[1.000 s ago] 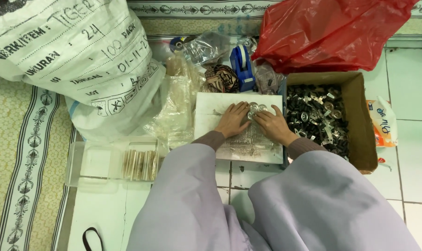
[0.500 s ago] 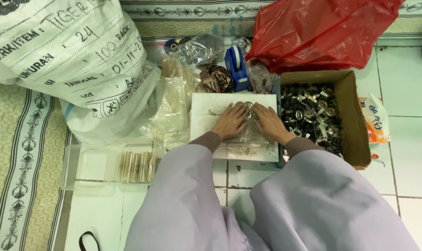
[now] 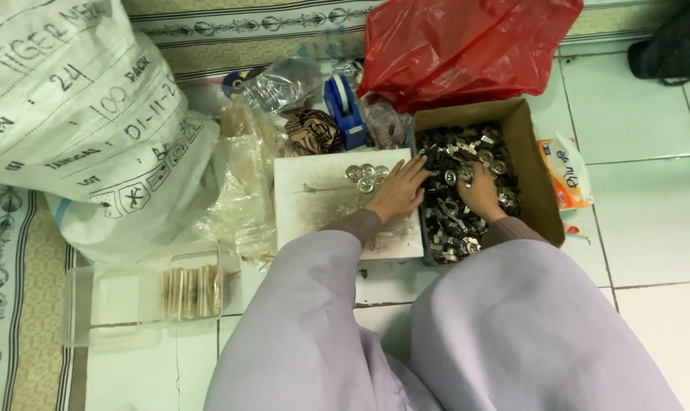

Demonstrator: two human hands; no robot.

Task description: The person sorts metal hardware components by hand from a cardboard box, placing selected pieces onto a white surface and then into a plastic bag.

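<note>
Both hands [image 3: 436,190] dig into boxed metal pieces [image 3: 455,221], fingers partly buried.

Two hands show — the left hand [image 3: 400,192] and the right hand [image 3: 480,190]. One white board [image 3: 314,202] carries about four round metal discs [image 3: 365,176]. One cardboard box [image 3: 534,164] holds metal parts [image 3: 451,221] too many to count. One red bag [image 3: 467,46], one white sack [image 3: 71,114], one blue tape dispenser [image 3: 343,110] and one clear tray [image 3: 109,304] — its brown pieces [image 3: 191,291] cannot be counted. One snack packet [image 3: 567,173].
</note>
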